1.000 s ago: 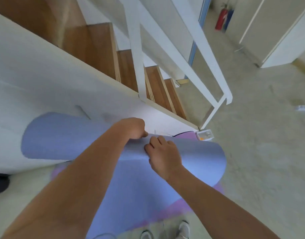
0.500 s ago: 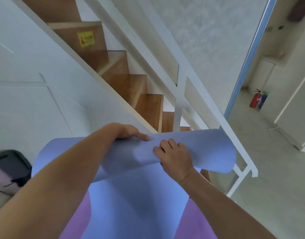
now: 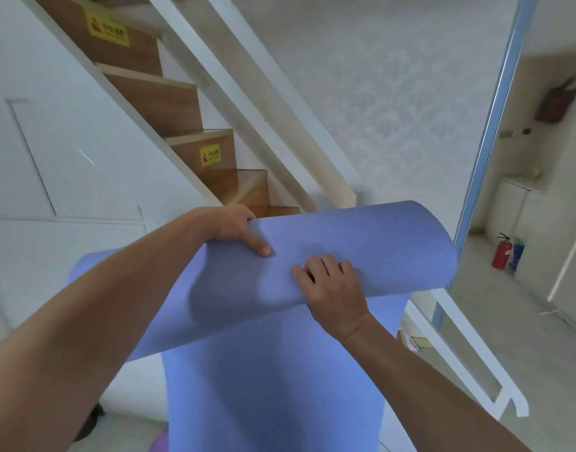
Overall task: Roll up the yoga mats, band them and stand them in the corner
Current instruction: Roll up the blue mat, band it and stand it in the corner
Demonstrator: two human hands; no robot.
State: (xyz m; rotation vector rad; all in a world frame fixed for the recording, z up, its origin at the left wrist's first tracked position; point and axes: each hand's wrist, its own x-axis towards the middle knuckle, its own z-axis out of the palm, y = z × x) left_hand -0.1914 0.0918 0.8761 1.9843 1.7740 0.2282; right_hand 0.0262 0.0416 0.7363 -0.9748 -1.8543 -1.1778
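Note:
A blue yoga mat (image 3: 361, 252) is held up in front of me, its top end curled into a loose wide roll, the rest hanging straight down toward the floor. My left hand (image 3: 234, 231) grips the upper edge of the roll, thumb on the front, fingers hidden behind it. My right hand (image 3: 332, 285) grips the roll's lower lip, fingers curled over the front. A sliver of a purple mat (image 3: 157, 443) shows on the floor at the bottom, mostly hidden by the blue one.
A wooden staircase (image 3: 182, 106) with white railing (image 3: 280, 102) rises straight ahead and to the left. A white rail end (image 3: 475, 363) stands at the right. A red fire extinguisher (image 3: 501, 254) stands down the hallway on the right. A dark object (image 3: 87, 425) sits on the floor lower left.
My view has tilted up from the floor to the stairs. Both hands have lifted the blue mat off the floor, and its rolled top end now hangs in the air.

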